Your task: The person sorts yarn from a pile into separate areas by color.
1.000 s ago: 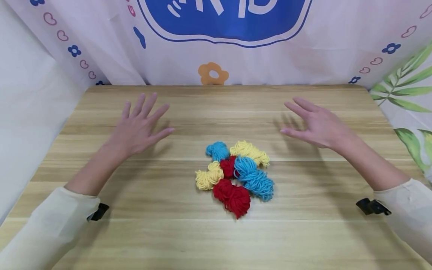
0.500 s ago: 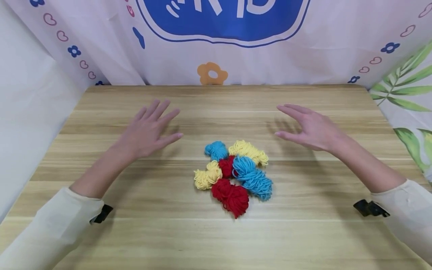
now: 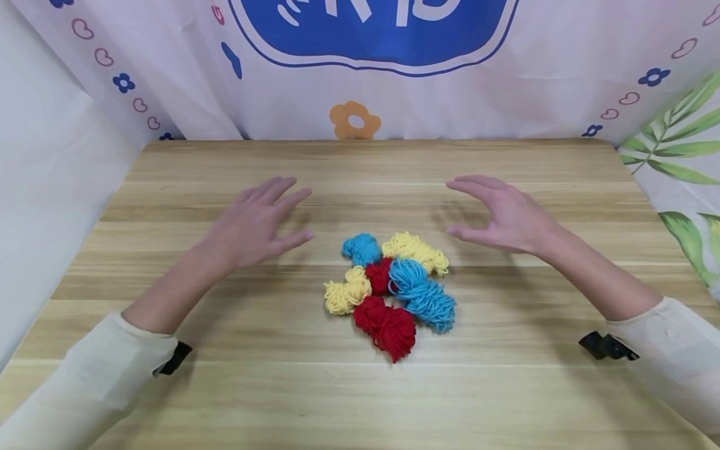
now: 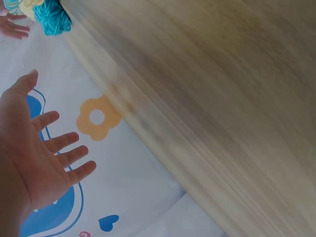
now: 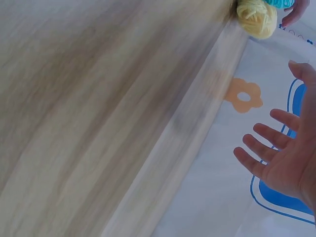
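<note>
Small yarn bundles lie in a loose cluster mid-table in the head view. At its far side are a small blue bundle (image 3: 362, 249) and a larger yellow one (image 3: 416, 252). A small red bundle (image 3: 379, 277) sits between a small yellow bundle (image 3: 347, 292) and a larger blue one (image 3: 423, 295). Nearest the viewer lies a larger red bundle (image 3: 387, 327). My left hand (image 3: 253, 222) hovers left of the cluster, fingers extended and thumb apart. To the right, my right hand (image 3: 503, 212) mirrors it, holding nothing. Both wrist views show bare palms with spread fingers.
Pale wood-grain table (image 3: 281, 400) carries the yarn. A white printed curtain (image 3: 439, 106) hangs at its far edge, with a leaf-patterned cloth (image 3: 683, 153) on the right and plain white cloth (image 3: 50, 162) on the left. Dark clips (image 3: 609, 345) show at the sleeve cuffs.
Both hands have moved inward, the left to the right and the right to the left, and slightly toward the viewer. The yarn bundles have stayed in place.
</note>
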